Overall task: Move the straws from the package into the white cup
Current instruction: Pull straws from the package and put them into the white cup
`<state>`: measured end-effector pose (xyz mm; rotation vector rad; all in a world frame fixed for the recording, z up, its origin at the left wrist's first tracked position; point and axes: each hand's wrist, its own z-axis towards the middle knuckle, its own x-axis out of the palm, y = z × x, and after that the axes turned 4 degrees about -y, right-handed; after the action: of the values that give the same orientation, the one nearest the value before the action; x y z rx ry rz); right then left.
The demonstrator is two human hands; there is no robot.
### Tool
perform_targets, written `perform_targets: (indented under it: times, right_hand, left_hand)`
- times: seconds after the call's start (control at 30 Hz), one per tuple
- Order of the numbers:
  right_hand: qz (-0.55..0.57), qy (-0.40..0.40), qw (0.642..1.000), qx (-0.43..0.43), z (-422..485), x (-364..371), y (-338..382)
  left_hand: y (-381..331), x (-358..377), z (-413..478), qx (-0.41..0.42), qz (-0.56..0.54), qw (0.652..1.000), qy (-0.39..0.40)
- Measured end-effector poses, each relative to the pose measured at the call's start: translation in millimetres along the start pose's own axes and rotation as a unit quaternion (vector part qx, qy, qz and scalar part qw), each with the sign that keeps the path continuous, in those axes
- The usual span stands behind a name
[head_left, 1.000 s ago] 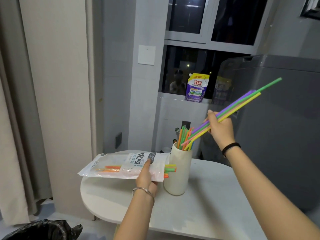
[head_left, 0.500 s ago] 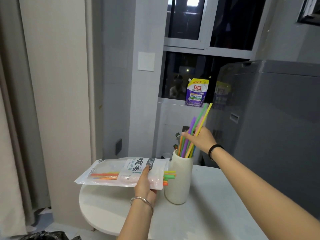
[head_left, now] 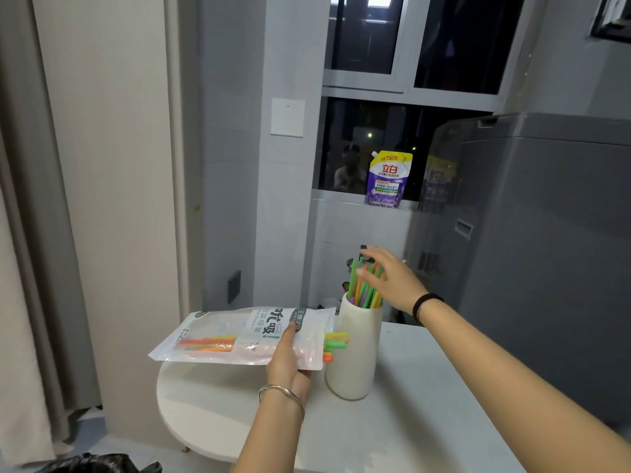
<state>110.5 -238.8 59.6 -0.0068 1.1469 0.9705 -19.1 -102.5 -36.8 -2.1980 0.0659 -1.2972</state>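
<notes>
Head view: left hand (head_left: 286, 358) pinches the clear plastic straw package (head_left: 235, 336), mouth at the tall white cup's (head_left: 355, 356) nine o'clock for short reaches, while the right hand's (head_left: 396, 285) spread fingers (head_left: 380, 257) settle colourful plastic straws (head_left: 363, 293) inside it.

Motion blur on right hand (head_left: 392, 281); whether it grips the upright straws (head_left: 363, 291) cannot be told. Their lower lengths hidden inside white cup (head_left: 355, 353). Fingers of left hand (head_left: 286, 360) hidden beneath package (head_left: 211, 327), thumb alone visible. Mid-lengths of packaged straws (head_left: 208, 344) masked by printed label (head_left: 269, 324). Bottom edge cuts off black bag (head_left: 102, 466).
</notes>
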Motion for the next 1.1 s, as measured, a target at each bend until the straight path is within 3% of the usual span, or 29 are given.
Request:
perform_targets:
  times: [0.07,0.13,0.2,0.3,0.4,0.47,0.5,0.57,0.63,0.9,1.1]
  right_hand:
    - [-0.081,0.028,0.996,-0.011,-5.2,1.7,0.6]
    - [-0.094,-0.040,0.994,-0.033,-11.8,3.5,5.0]
    - [0.022,-0.173,0.984,-0.041,-24.3,8.4,17.4]
    - [0.229,-0.326,0.917,-0.003,-53.7,30.7,42.0]
    - [0.437,-0.292,0.835,0.164,-81.6,68.5,57.5]
    - [0.550,-0.185,0.764,0.282,-94.3,88.4,60.6]
    - [0.563,-0.133,0.753,0.315,-99.2,93.4,62.0]
    - [0.524,-0.078,0.791,0.307,-105.8,99.3,63.9]
    - [0.506,-0.097,0.817,0.258,-106.7,101.5,67.1]
    - [0.446,-0.155,0.864,0.174,-106.4,94.7,60.5]
    - [0.442,-0.238,0.834,0.230,-103.1,76.0,36.8]
  left_hand:
    - [-0.1,0.4,-2.5,0.000,-0.003,1.000,-0.004]
    - [-1.5,0.5,-3.9,0.001,-0.012,1.000,-0.007]
    - [-3.1,0.8,-2.6,0.009,-0.019,1.000,-0.008]
    - [-5.4,-0.4,2.1,0.032,-0.007,0.999,-0.031]
    - [-7.4,-1.5,4.2,0.067,0.035,0.993,-0.088]
    - [-8.0,-1.1,2.1,0.111,0.050,0.986,-0.111]
    - [-7.6,0.8,-0.4,0.138,0.049,0.983,-0.111]
    - [-6.0,3.3,-5.1,0.177,0.046,0.978,-0.105]
    - [-4.9,3.2,-6.3,0.182,0.047,0.978,-0.095]
    - [-14.1,-4.3,-5.9,0.074,0.034,0.995,-0.065]
    - [-23.5,-10.1,-4.2,0.064,0.006,0.995,-0.077]
